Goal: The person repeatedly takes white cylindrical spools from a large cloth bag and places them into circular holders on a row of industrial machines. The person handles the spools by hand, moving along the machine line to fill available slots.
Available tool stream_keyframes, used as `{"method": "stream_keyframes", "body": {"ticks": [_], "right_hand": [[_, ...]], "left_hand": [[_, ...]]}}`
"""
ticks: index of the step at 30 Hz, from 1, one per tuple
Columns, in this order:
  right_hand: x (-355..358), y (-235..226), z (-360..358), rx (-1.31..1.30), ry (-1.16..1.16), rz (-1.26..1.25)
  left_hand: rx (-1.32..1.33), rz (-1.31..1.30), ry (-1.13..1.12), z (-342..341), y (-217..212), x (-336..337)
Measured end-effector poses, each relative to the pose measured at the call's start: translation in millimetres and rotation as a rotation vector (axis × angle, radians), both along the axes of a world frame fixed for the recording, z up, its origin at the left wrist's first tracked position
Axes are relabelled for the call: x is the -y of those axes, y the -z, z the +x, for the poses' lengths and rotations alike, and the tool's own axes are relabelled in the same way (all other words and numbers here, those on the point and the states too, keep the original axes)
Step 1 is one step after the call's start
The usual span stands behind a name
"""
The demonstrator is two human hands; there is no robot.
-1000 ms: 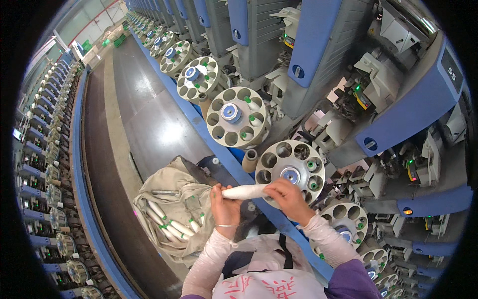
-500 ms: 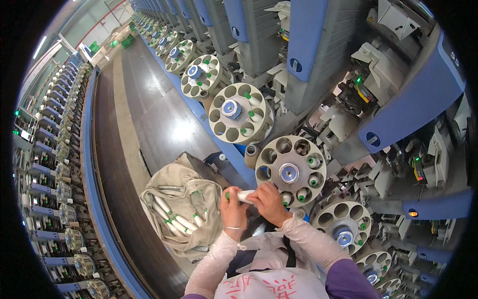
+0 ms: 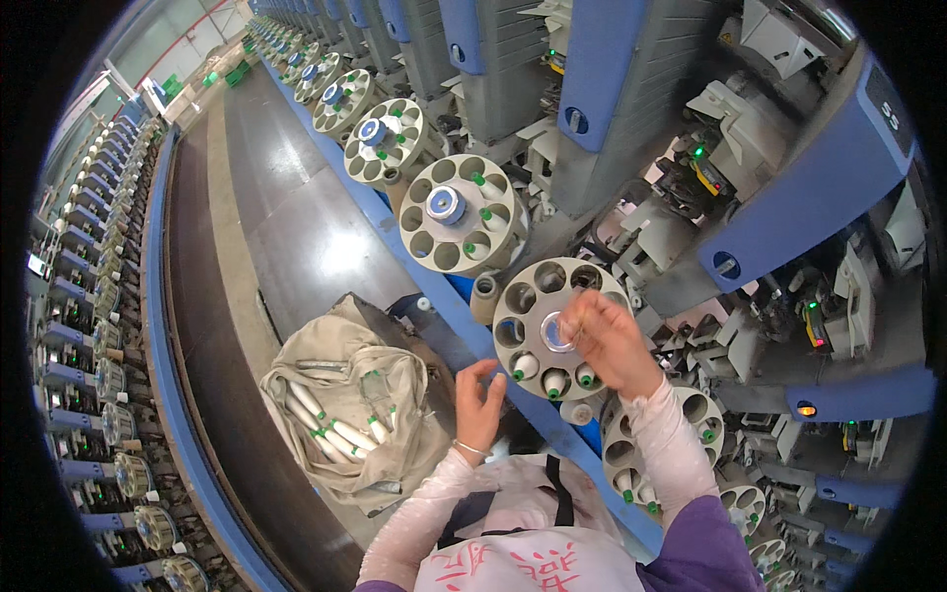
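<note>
1. Nearest the camera, at the lower edge, both forearms in pale pink sleeves rise from an apron with red markings.
2. Left hand (image 3: 480,400) hovers empty, fingers loosely curled and part open, just beside the lower left rim of the round magazine (image 3: 558,329). It touches nothing that can be seen.
3. Right hand (image 3: 610,340) lies over the right half of that magazine, fingers pinched at the hub. Whether it grips anything there cannot be told; the fingers hide the spot.
4. White bobbins (image 3: 552,379) with green tips stand in the magazine's lower pockets; the upper pockets show empty. Judgement: the pockets face the aisle so they can be filled from the front.
5. Beige cloth bag (image 3: 355,414), to the left beside the hip, hangs open with more white bobbins lying inside, within easy reach of the left hand.
6. Farther along, similar magazines (image 3: 459,213) run up the blue and grey machine frame (image 3: 612,59), receding toward the top left.
7. Dark floor (image 3: 286,197) of the aisle separates this row from a second machine row at far left.
</note>
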State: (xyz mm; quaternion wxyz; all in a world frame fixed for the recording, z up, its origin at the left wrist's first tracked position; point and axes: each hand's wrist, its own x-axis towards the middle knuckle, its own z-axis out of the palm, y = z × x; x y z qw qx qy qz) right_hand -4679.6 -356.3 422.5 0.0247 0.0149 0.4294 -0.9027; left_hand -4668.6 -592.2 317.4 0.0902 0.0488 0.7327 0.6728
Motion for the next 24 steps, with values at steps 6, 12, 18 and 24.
{"method": "stream_keyframes", "body": {"ticks": [6, 12, 18, 24], "right_hand": [[-19, 35, -10, -0.322, 0.025, 1.806], [-11, 40, 23, -0.645, -0.305, 2.050], [-10, 30, 20, 0.165, -0.116, 0.438], [67, 87, 17, -0.042, 0.094, 0.903]], "left_hand": [[-0.172, -0.382, 0.162, 0, 26, 6], [-0.340, -0.335, 0.243, -11, 52, -24], [-0.060, -0.045, -0.031, 0, 39, 23], [0.087, 0.188, -0.155, 13, 29, 61]]}}
